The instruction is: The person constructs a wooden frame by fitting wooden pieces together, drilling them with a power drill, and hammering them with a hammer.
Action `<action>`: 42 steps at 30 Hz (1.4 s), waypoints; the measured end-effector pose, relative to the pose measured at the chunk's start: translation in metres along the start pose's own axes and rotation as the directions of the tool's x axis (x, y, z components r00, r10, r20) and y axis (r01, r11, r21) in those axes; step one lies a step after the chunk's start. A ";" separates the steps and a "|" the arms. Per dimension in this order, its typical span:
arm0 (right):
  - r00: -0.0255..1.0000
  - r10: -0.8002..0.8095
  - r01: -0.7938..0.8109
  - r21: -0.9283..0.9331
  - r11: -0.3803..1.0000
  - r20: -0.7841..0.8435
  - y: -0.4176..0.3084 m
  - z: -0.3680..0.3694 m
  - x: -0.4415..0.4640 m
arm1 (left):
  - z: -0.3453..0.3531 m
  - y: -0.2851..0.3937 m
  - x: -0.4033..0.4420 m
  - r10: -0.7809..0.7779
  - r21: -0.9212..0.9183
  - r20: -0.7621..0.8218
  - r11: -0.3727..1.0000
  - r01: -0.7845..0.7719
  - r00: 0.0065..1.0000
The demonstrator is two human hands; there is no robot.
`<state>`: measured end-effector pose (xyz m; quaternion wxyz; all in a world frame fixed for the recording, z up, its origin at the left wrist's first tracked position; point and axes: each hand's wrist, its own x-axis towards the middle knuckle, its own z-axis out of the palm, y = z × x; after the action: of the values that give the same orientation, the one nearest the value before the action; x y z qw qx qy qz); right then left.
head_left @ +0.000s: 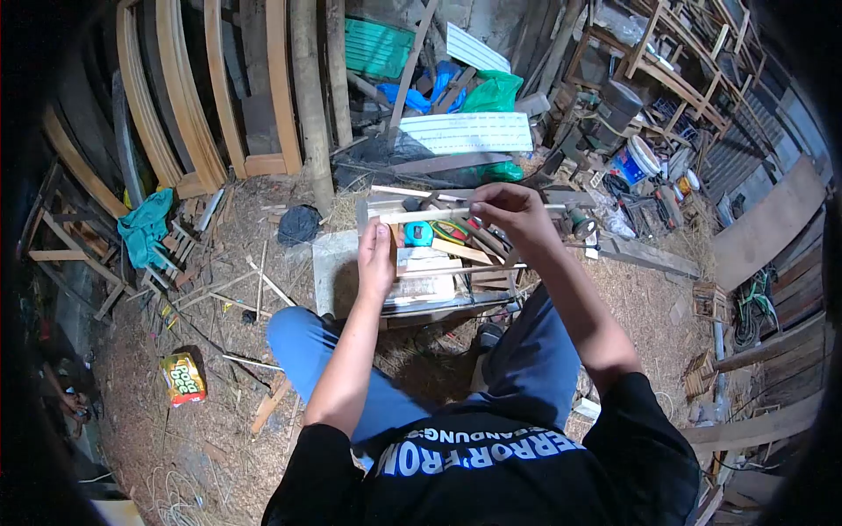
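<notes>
A thin, pale wooden stick (425,215) lies crosswise in front of me above the cluttered low workbench (335,272). My right hand (510,212) pinches it right of its middle with thumb and fingertips. At the stick's left end, my left hand (377,261) is closed on a short wooden piece (393,235), partly hidden by the fingers; whether the two are joined I cannot tell. A second thin stick (465,271) runs lower down, near the left hand. Between the hands sits a turquoise tape measure (418,233), with a flat wooden strip (461,251) beside it.
Tall wooden frames (189,96) lean at the back left. A green cloth (147,228) hangs over wood scraps. A snack packet (182,379) lies on the shaving-covered floor. A white and blue bucket (635,161) stands right among tools, with a long plank (649,256) nearer.
</notes>
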<state>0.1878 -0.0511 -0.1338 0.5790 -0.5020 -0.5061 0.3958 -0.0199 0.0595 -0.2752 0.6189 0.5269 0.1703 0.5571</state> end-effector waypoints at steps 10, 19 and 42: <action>0.988 -0.056 0.074 -0.124 0.990 0.146 0.002 0.057 0.023 | 0.008 0.001 -0.014 0.064 0.019 0.027 0.998 -0.064 0.998; 0.749 -0.330 0.662 -0.672 0.333 0.575 0.025 0.066 0.028 | -0.005 -0.008 -0.017 0.018 0.059 0.078 0.998 -0.023 0.997; 0.952 -0.142 0.238 -0.366 0.900 0.269 0.030 0.076 0.048 | -0.014 -0.013 -0.018 0.011 0.117 0.148 0.993 -0.029 0.989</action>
<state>0.1228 0.0146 -0.1552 0.4377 -0.5055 -0.6874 0.2836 -0.0302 0.0527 -0.2986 0.5916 0.6042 0.1516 0.5118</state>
